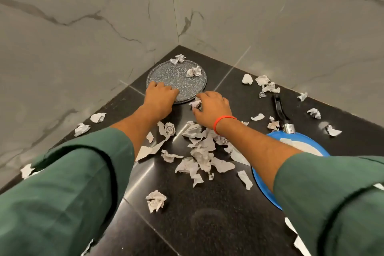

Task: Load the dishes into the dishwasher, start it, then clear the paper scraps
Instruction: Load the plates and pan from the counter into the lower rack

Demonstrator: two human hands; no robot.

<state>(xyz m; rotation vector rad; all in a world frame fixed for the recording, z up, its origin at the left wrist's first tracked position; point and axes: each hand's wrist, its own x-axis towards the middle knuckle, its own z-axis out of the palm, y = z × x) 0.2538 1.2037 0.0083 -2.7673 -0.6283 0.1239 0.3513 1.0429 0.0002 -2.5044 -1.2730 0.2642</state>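
Reaching into the corner of the black countertop (207, 214), you've got both arms out in green sleeves (72, 183). Your left hand (160, 94) sits on the near edge of the speckled grey plate (176, 77), fingers curled down over the rim, so it looks like you're gripping the plate, though I can't see the fingertips themselves. Your right hand (212, 108), the one with the red wrist band (223, 121), is just beside the plate's near-right edge with the fingers bent around a crumpled scrap (195, 103), pinching it against the counter. One paper ball (194, 71) lies on the plate and another wad (178, 58) rests at its far rim. The main heap of torn paper scraps (199, 151) is spread on the counter right under your right forearm, with loose bits scattered toward both marble walls (83, 27). Over on the right sits a blue pan (268, 183) with a white inside, its black handle (279, 108) pointing toward the back wall, partly hidden by your right arm. One bigger crumpled ball (155, 200) sits alone nearer to you.
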